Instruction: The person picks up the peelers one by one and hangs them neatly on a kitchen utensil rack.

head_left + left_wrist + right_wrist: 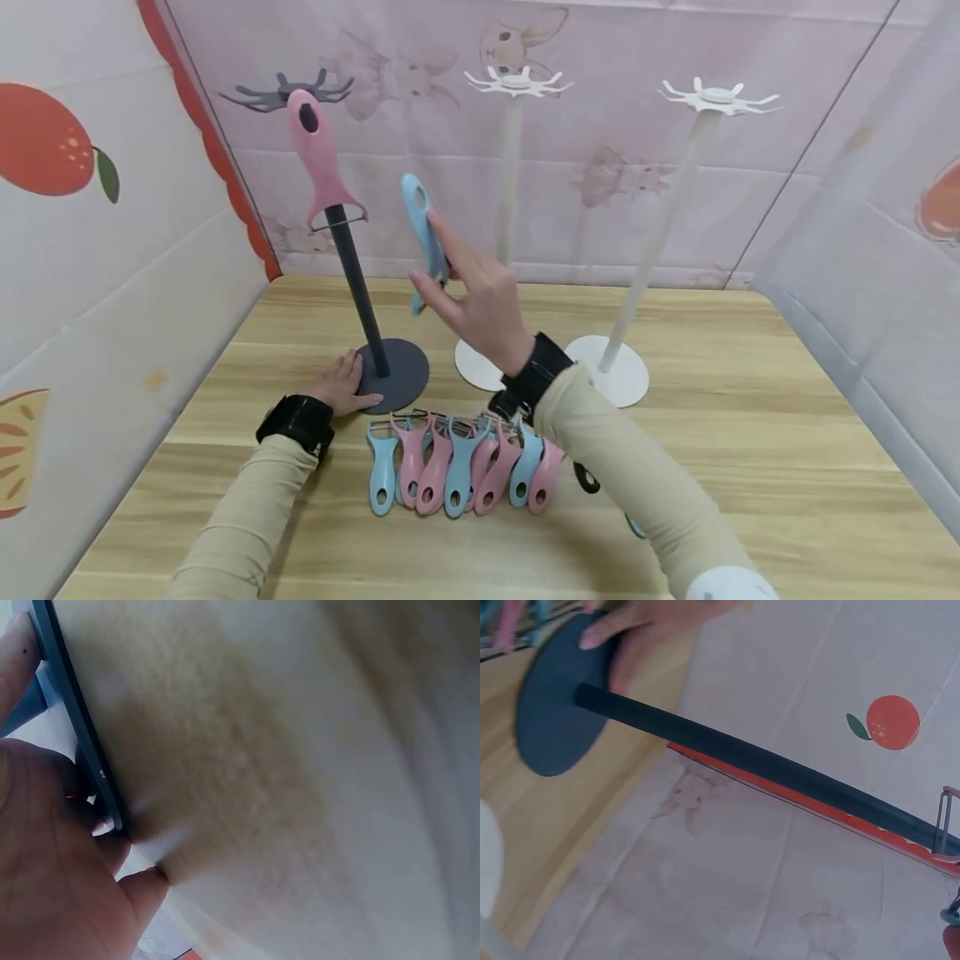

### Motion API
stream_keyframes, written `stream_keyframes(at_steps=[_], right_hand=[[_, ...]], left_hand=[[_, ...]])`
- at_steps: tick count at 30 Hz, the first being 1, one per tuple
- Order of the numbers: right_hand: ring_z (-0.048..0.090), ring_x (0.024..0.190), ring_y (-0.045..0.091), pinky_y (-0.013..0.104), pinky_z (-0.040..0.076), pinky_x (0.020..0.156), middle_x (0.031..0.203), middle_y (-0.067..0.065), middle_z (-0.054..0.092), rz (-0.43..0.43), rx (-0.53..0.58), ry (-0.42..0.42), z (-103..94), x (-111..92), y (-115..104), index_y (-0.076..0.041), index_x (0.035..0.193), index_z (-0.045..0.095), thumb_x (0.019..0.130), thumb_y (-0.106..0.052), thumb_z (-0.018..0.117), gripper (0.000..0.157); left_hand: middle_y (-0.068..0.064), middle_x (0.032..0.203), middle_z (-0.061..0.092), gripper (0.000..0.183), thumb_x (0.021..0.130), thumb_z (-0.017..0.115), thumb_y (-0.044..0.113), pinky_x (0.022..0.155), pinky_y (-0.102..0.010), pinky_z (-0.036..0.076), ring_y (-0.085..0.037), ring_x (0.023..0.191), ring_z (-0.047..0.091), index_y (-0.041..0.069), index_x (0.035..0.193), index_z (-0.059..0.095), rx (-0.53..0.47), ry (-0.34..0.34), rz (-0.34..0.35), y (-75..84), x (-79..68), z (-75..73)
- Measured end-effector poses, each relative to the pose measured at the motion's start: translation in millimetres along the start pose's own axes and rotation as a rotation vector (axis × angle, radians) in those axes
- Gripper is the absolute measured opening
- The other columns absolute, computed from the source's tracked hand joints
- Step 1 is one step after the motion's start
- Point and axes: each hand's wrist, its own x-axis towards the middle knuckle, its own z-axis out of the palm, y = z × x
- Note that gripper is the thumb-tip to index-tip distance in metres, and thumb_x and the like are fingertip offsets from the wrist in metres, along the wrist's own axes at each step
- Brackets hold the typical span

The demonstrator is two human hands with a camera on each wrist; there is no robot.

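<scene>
My right hand (476, 292) pinches a blue peeler (422, 221) in the air, its handle end up, right of the dark grey stand (356, 275). A pink peeler (322, 158) hangs from that stand's hooked top (270, 98), blade down. My left hand (337, 387) rests at the left edge of the stand's round base (405, 375). In the left wrist view its fingers (142, 892) lie along the base's rim (90, 750). The right wrist view shows the pole (742, 754), but the held peeler is out of that frame.
Several pink and blue peelers (461, 467) lie in a row at the table's front, blades away from me. Two white hooked stands, one in the middle (512, 158) and one on the right (660, 225), stand behind my right arm. Printed cloth walls (637, 50) surround the wooden table (750, 433).
</scene>
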Motion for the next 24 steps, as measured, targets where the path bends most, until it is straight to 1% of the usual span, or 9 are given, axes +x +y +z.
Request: stream_keyframes(at_steps=[4, 6, 10, 12, 15, 18, 20, 24], right_hand=[[0.059, 0.059, 0.016, 0.023, 0.047, 0.056, 0.07, 0.009, 0.06, 0.019, -0.042, 0.002, 14.9, 31, 3, 0.01, 0.124, 0.048, 0.081, -0.012, 0.067, 0.052], [0.057, 0.058, 0.016, 0.023, 0.044, 0.055, 0.069, 0.008, 0.058, 0.054, -0.063, -0.015, 20.8, 44, 4, 0.009, 0.126, 0.048, 0.082, -0.014, 0.067, 0.053], [0.05, 0.06, 0.017, 0.023, 0.039, 0.056, 0.068, 0.008, 0.054, 0.146, -0.083, -0.077, 29.9, 64, 7, 0.004, 0.13, 0.046, 0.087, -0.022, 0.062, 0.053], [0.047, 0.061, 0.017, 0.023, 0.038, 0.057, 0.068, 0.008, 0.052, 0.188, -0.094, -0.113, 32.6, 70, 9, 0.002, 0.132, 0.044, 0.088, -0.025, 0.06, 0.054], [0.047, 0.063, 0.017, 0.022, 0.038, 0.059, 0.069, 0.007, 0.052, 0.224, -0.104, -0.148, 35.8, 74, 9, 0.0, 0.134, 0.044, 0.089, -0.027, 0.059, 0.054], [0.047, 0.065, 0.016, 0.023, 0.038, 0.059, 0.073, 0.007, 0.054, 0.243, -0.108, -0.185, 38.7, 77, 8, -0.002, 0.135, 0.043, 0.09, -0.029, 0.058, 0.055], [0.048, 0.066, 0.016, 0.023, 0.037, 0.059, 0.075, 0.008, 0.055, 0.25, -0.103, -0.214, 41.1, 78, 7, -0.002, 0.136, 0.041, 0.09, -0.03, 0.057, 0.056], [0.051, 0.07, 0.016, 0.022, 0.04, 0.061, 0.086, 0.009, 0.06, 0.26, -0.095, -0.264, 45.7, 78, 4, -0.001, 0.138, 0.037, 0.091, -0.03, 0.055, 0.058]], left_hand=[[-0.036, 0.143, 0.003, 0.096, 0.088, 0.044, 0.057, 0.103, -0.055, 0.016, -0.049, 0.131, 0.006, -0.019, 0.136, 0.011, 0.001, -0.007, -0.013, 5.7, -3.6, -3.5], [-0.035, 0.144, 0.003, 0.092, 0.089, 0.046, 0.052, 0.104, -0.055, 0.016, -0.048, 0.131, 0.006, -0.018, 0.137, 0.011, 0.006, -0.005, -0.021, 4.3, -1.9, -1.7], [-0.033, 0.145, 0.002, 0.092, 0.089, 0.046, 0.052, 0.103, -0.056, 0.016, -0.047, 0.132, 0.006, -0.017, 0.138, 0.011, 0.013, 0.003, -0.037, -0.2, 2.7, 4.3], [-0.033, 0.145, 0.002, 0.091, 0.089, 0.047, 0.051, 0.103, -0.056, 0.016, -0.046, 0.132, 0.006, -0.017, 0.138, 0.01, 0.015, 0.0, -0.039, -0.1, 4.8, 7.4], [-0.033, 0.145, 0.002, 0.09, 0.09, 0.048, 0.049, 0.103, -0.057, 0.016, -0.047, 0.132, 0.006, -0.017, 0.138, 0.01, 0.014, -0.002, -0.037, 1.3, 6.4, 9.7], [-0.034, 0.144, 0.002, 0.089, 0.09, 0.048, 0.047, 0.103, -0.056, 0.017, -0.047, 0.131, 0.007, -0.018, 0.137, 0.01, 0.006, 0.002, -0.03, 2.0, 6.2, 9.7], [-0.035, 0.144, 0.003, 0.088, 0.09, 0.049, 0.045, 0.103, -0.056, 0.018, -0.048, 0.131, 0.008, -0.019, 0.137, 0.011, 0.001, 0.017, -0.024, 1.6, 5.6, 8.6], [-0.036, 0.143, 0.004, 0.087, 0.09, 0.049, 0.044, 0.103, -0.055, 0.018, -0.048, 0.131, 0.009, -0.02, 0.136, 0.012, 0.007, 0.036, -0.02, -1.2, 4.3, 6.8]])
